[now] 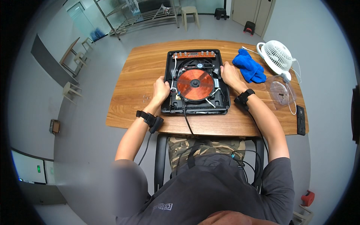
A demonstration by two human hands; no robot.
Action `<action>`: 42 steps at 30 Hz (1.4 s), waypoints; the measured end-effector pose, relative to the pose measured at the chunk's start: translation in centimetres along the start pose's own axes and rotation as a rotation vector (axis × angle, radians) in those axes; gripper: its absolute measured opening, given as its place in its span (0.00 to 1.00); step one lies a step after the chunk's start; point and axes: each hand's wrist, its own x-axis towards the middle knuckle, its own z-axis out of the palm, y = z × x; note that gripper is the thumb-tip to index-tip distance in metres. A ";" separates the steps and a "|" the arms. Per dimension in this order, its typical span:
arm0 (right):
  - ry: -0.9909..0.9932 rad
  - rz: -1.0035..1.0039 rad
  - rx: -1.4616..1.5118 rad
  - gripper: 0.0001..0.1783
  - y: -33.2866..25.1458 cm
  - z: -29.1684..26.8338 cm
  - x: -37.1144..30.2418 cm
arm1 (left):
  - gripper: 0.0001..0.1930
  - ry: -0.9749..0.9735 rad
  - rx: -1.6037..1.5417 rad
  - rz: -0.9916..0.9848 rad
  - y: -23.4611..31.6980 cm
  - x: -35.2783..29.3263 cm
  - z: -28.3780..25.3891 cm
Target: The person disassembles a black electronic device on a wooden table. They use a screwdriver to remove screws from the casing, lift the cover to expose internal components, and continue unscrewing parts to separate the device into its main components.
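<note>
An opened induction cooker (195,107) lies on the wooden table in front of me, its black housing without a top plate. Inside it sits a round copper coil (187,80) with a dark centre. A reddish circuit board (193,54) with several buttons runs along the far edge. White wires and a black cord come from the coil area. My left hand (161,89) is closed around the housing's left side, its fingertips partly hidden. Along the right side my right hand (230,75) grips the housing, fingers curled at the rim.
Right of the cooker lie a blue cloth (249,66), a white fan (276,56) with a cable, a clear plastic tray (279,92) and a black flat case (300,120). Small metal bits, likely screws (146,98), rest left of the cooker. The table's front edge (225,131) is near my lap.
</note>
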 end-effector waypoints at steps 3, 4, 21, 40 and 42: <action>0.011 0.043 -0.022 0.17 0.0 0.3 -0.2 | 0.16 0.014 -0.030 0.001 1.2 -0.4 -0.5; 0.002 0.067 -0.034 0.17 -0.4 0.1 -0.3 | 0.17 0.015 -0.062 -0.004 1.1 -0.5 -0.6; -0.050 0.057 -0.072 0.18 -0.9 -0.2 -0.7 | 0.21 -0.101 0.258 0.216 8.2 -9.8 -5.3; -0.025 0.016 -0.095 0.18 -0.2 0.6 -0.4 | 0.14 -0.393 -0.896 -0.507 7.4 -10.6 -5.9; -0.018 0.021 -0.091 0.18 -0.1 0.7 -0.4 | 0.14 -0.382 -0.944 -0.551 7.6 -10.9 -5.7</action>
